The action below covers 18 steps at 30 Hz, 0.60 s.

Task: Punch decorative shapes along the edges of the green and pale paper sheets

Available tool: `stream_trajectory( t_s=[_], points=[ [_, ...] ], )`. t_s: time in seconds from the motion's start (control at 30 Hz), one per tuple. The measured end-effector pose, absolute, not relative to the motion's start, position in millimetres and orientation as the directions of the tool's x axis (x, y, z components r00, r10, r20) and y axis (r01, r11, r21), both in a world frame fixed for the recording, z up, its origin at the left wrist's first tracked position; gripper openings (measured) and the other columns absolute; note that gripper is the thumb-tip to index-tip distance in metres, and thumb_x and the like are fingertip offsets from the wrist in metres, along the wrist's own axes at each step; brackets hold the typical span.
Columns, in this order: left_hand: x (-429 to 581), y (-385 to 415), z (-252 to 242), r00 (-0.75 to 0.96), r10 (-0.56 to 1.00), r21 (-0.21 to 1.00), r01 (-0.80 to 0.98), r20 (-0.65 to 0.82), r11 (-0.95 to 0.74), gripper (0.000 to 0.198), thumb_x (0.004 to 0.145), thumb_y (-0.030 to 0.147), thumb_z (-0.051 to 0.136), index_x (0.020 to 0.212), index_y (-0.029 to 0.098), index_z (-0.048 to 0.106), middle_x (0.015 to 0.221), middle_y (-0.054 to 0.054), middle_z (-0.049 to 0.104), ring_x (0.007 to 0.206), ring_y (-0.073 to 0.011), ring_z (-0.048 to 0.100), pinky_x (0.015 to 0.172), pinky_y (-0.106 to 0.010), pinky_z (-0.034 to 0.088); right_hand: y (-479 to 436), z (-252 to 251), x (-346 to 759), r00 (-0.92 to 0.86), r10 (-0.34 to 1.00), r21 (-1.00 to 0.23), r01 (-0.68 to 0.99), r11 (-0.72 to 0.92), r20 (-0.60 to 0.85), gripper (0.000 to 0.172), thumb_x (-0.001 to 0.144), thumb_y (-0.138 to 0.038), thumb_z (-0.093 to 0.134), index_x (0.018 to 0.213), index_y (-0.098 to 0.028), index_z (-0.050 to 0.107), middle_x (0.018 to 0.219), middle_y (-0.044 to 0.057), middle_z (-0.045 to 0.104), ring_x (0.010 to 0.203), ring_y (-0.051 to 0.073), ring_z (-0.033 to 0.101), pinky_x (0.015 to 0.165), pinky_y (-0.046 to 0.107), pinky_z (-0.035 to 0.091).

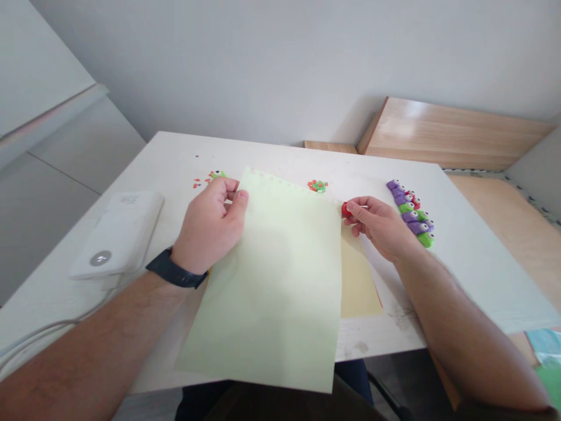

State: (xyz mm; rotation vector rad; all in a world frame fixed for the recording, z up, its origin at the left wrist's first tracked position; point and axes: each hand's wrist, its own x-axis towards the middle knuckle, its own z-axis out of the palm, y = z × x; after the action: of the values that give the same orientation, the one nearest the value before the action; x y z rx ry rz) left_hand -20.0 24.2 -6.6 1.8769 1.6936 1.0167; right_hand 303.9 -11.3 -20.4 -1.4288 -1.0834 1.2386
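A pale green sheet of paper (280,280) is held up at a tilt over the table, with a row of small notches along its far edge. My left hand (214,216) is closed on its upper left edge, thumb on top. My right hand (377,225) pinches a small red paper punch (346,209) at the sheet's upper right corner. The fingers partly cover the punch; whether its jaws bite the paper I cannot tell. Beneath the green sheet lies a yellowish sheet (362,280), mostly hidden.
Several purple, green and red punches with eyes (412,213) stand grouped at the right. Small orange and green paper bits (318,186) lie behind the sheet. More bits and a green punch (218,174) are near my left hand. A white power bank (120,234) with a cable sits left.
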Motion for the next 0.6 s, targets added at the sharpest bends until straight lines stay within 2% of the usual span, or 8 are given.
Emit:
stream_trajectory(
  t_s=[0.37, 0.6],
  points=[
    [-18.9, 23.4, -5.4, 0.021, 0.971, 0.704, 0.685, 0.237, -0.187, 0.02, 0.099, 0.04, 0.055, 0.102, 0.022, 0.063, 0.087, 0.001, 0.069, 0.07, -0.0159, 0.057, 0.071, -0.032, 0.045, -12.1, -20.1, 301.8, 0.058, 0.981, -0.982, 0.04, -0.187, -0.184, 0.039, 0.084, -0.052, 0.085, 0.1, -0.02, 0.069, 0.101, 0.006, 0.073, 0.083, 0.016, 0.064, 0.061, 0.026, 0.045],
    [-17.4, 22.9, -5.0, 0.033, 0.971, 0.692, 0.695, 0.238, -0.193, 0.02, 0.099, 0.039, 0.056, 0.104, 0.022, 0.064, 0.085, 0.001, 0.069, 0.068, -0.0157, 0.057, 0.067, -0.03, 0.043, -12.0, -20.5, 302.3, 0.052, 0.981, -0.982, 0.034, -0.187, -0.185, 0.042, 0.081, -0.054, 0.088, 0.1, -0.021, 0.07, 0.097, 0.005, 0.073, 0.081, 0.016, 0.062, 0.061, 0.027, 0.045]
  ],
)
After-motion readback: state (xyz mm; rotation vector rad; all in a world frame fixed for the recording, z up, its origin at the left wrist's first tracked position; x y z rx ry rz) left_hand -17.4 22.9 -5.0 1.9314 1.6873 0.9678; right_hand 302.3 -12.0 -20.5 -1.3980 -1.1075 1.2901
